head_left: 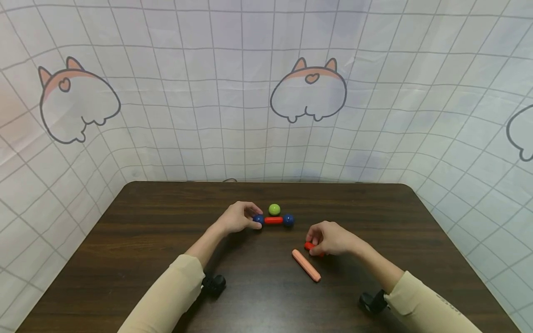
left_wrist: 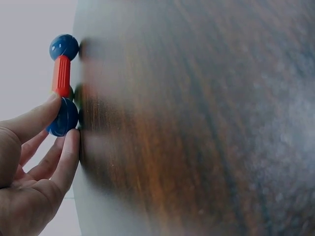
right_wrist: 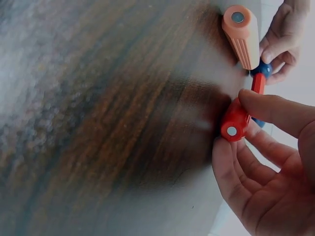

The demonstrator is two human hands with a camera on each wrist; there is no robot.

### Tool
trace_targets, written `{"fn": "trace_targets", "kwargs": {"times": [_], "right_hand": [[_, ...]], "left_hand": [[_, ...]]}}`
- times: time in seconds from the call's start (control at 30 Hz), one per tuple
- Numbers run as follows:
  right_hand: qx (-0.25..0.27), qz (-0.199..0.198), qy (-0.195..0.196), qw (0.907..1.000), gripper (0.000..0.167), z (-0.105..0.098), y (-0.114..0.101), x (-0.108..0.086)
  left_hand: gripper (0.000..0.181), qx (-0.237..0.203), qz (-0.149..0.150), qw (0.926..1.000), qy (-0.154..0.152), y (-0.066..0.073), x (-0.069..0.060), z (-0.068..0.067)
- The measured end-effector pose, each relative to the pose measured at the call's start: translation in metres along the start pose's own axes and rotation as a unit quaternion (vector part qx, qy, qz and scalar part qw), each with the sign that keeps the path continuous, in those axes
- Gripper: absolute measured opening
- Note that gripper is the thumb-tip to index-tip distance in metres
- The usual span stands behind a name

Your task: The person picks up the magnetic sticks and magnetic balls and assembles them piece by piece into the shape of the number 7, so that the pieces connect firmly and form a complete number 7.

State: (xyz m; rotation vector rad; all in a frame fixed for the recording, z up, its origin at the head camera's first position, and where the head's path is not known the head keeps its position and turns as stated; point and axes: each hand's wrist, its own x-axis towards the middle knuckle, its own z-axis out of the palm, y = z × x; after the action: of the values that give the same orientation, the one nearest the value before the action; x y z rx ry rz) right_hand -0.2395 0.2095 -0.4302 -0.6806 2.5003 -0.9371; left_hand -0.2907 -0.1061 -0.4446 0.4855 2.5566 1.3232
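My left hand (head_left: 238,217) pinches a blue ball (left_wrist: 64,118) between thumb and fingers. That ball joins one end of a red rod (head_left: 273,220), and a second blue ball (head_left: 288,220) sits at the rod's other end. Just behind the rod lies a green ball (head_left: 274,209). Nearer and to the right, my right hand (head_left: 331,238) grips another red rod (right_wrist: 236,120) between thumb and fingers, low at the tabletop. An orange rod (head_left: 306,265) lies slantwise on the table, in front and to the left of the right hand.
The dark wooden table (head_left: 258,305) reaches back to a white gridded curtain (head_left: 175,115) with cartoon animal drawings. Black wrist-worn devices hang below both sleeves, the left one (head_left: 214,284) and the right one (head_left: 372,301), close over the tabletop.
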Motion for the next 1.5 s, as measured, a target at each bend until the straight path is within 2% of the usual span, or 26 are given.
{"fn": "trace_targets", "kwargs": {"times": [0.5, 0.67, 0.8, 1.5], "right_hand": [[0.036, -0.004, 0.002, 0.9994, 0.017, -0.003, 0.000, 0.005], [0.066, -0.005, -0.001, 0.9978, 0.018, -0.003, -0.003, 0.008], [0.089, -0.015, -0.005, 0.9959, 0.019, -0.002, -0.007, 0.011], [0.110, -0.033, -0.022, 0.9931, 0.019, 0.012, -0.038, 0.028]], "left_hand": [[0.028, -0.002, -0.003, 1.0000, -0.007, -0.002, 0.002, 0.000], [0.028, -0.001, 0.000, 1.0000, -0.006, -0.002, 0.003, 0.000], [0.028, 0.003, 0.001, 1.0000, -0.007, -0.004, 0.003, 0.000], [0.029, -0.001, 0.000, 1.0000, -0.007, -0.002, 0.002, -0.001]]}}
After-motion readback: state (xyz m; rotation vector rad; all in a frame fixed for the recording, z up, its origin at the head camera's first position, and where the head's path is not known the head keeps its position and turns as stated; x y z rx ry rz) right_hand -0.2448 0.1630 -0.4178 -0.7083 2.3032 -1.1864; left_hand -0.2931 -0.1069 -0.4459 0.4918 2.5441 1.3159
